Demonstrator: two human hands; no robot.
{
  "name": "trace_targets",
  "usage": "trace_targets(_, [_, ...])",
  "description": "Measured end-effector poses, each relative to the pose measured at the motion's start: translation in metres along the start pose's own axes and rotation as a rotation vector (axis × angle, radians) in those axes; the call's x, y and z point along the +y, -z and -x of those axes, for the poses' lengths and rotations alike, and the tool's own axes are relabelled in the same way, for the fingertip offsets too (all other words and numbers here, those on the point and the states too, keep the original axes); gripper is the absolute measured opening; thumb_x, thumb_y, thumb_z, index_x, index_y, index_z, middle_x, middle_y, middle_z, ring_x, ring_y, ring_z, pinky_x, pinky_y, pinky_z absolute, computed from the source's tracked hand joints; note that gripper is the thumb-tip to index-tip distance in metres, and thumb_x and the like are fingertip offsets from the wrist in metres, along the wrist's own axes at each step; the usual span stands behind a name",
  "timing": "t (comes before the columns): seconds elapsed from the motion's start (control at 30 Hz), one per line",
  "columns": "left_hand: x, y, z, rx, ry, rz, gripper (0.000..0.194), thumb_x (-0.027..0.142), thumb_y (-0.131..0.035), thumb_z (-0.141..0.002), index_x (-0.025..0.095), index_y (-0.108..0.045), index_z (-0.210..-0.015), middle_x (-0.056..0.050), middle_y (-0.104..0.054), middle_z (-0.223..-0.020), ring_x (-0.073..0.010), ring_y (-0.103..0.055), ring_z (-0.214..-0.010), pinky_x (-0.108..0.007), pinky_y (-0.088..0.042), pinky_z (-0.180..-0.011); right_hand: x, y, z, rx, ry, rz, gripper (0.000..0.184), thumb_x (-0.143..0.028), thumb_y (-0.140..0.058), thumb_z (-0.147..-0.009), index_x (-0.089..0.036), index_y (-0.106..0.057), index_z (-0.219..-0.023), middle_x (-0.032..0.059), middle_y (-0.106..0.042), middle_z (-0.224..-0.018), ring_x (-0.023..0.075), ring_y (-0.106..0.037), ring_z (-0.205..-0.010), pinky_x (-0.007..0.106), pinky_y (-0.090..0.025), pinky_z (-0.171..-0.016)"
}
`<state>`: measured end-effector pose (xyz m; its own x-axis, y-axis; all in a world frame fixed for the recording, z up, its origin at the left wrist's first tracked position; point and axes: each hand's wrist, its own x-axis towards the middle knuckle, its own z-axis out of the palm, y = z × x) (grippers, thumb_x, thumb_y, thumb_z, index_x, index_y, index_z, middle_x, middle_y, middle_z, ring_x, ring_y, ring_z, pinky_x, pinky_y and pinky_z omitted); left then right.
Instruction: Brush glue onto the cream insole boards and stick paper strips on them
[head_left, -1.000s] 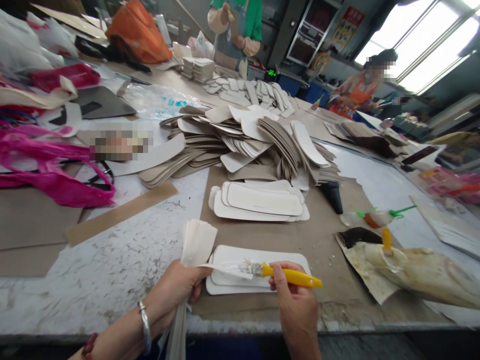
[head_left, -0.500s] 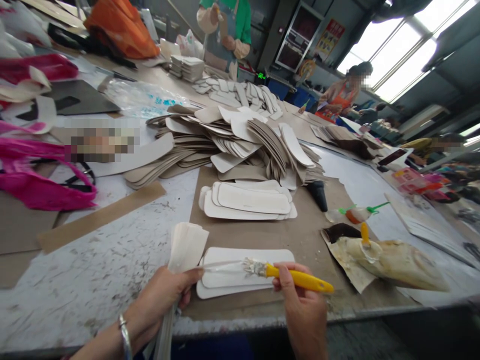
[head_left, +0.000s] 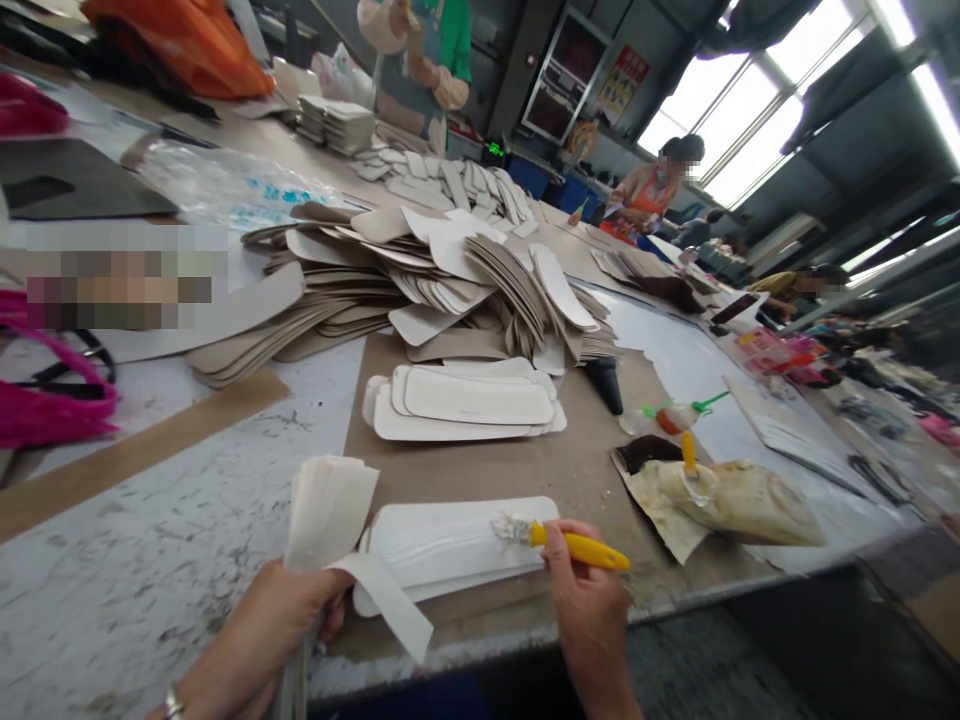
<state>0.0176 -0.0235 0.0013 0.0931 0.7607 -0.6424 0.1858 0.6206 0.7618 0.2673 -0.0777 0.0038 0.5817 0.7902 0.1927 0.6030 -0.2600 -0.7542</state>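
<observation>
My left hand (head_left: 281, 615) is closed round a bundle of pale strips (head_left: 328, 512) that stands up from the fist; one strip (head_left: 390, 605) hangs out towards the table edge. My right hand (head_left: 589, 600) grips a yellow-handled brush (head_left: 570, 545), its wet bristles resting on the right end of a white insole-shaped board (head_left: 450, 545) lying on brown paper (head_left: 480, 465) near the table's front edge. A second board lies under it.
A small stack of white boards (head_left: 465, 400) lies just beyond, then a big heap of beige insoles (head_left: 420, 280). A glue-stained bag with a yellow brush (head_left: 720, 495) sits right. Pink bags (head_left: 52, 400) lie left. Other people work at the far side.
One strip has come loose from the bundle and now hangs forward over the board's near edge. The brush has drawn back to the board's right end. The view has swung right.
</observation>
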Motion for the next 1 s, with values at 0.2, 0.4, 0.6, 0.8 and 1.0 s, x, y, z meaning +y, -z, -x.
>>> trace_targets(0.2, [0.002,-0.004,0.004,0.098,0.006,0.01,0.04,0.034,-0.05,-0.064,0.027,-0.042,-0.026,-0.006,-0.048,-0.04,-0.0259,-0.047,-0.054,-0.038,-0.035,-0.066,0.01,0.028,-0.018,0.131,0.291,0.283,0.031,-0.044,-0.046,-0.088,-0.018,-0.061,-0.08,0.004,-0.065,-0.069,0.0177,-0.063,-0.06,0.026,-0.049,-0.056])
trace_targets(0.4, [0.001,-0.007,0.006,0.126,-0.035,0.026,0.042,0.034,-0.047,-0.067,0.026,-0.042,-0.025,-0.008,-0.049,-0.04,-0.0254,-0.048,-0.054,-0.037,-0.036,-0.063,0.0,0.041,-0.022,0.155,0.549,0.395,0.029,-0.036,-0.041,-0.092,-0.018,-0.059,-0.079,0.0043,-0.066,-0.07,0.0165,-0.065,-0.064,0.024,-0.051,-0.061])
trace_targets(0.6, [0.005,-0.005,0.009,0.095,0.005,0.109,0.032,0.042,-0.053,-0.055,0.024,-0.046,-0.029,-0.006,-0.05,-0.04,-0.0212,-0.044,-0.048,-0.033,-0.034,-0.054,-0.01,0.045,-0.015,0.175,0.553,0.385,0.029,-0.037,-0.042,-0.092,-0.017,-0.06,-0.081,0.0043,-0.066,-0.072,0.0165,-0.065,-0.066,0.024,-0.051,-0.064])
trace_targets(0.8, [0.006,-0.007,0.01,0.092,0.016,0.111,0.039,0.052,-0.057,-0.05,0.022,-0.046,-0.029,-0.004,-0.046,-0.036,-0.0186,-0.043,-0.044,-0.032,-0.034,-0.054,-0.001,0.046,-0.017,0.153,0.454,0.357,0.038,-0.047,-0.039,-0.091,-0.018,-0.061,-0.078,0.0041,-0.067,-0.07,0.0179,-0.066,-0.062,0.026,-0.051,-0.057])
trace_targets(1.0, [-0.008,0.001,-0.003,0.086,-0.038,0.15,0.044,0.056,-0.064,-0.053,0.02,-0.047,-0.035,0.001,-0.043,-0.036,-0.0128,-0.038,-0.041,-0.028,-0.03,-0.049,-0.003,0.059,-0.021,0.204,0.285,0.334,0.032,-0.049,-0.051,-0.085,-0.021,-0.065,-0.086,0.007,-0.067,-0.082,0.0232,-0.064,-0.071,0.032,-0.051,-0.056])
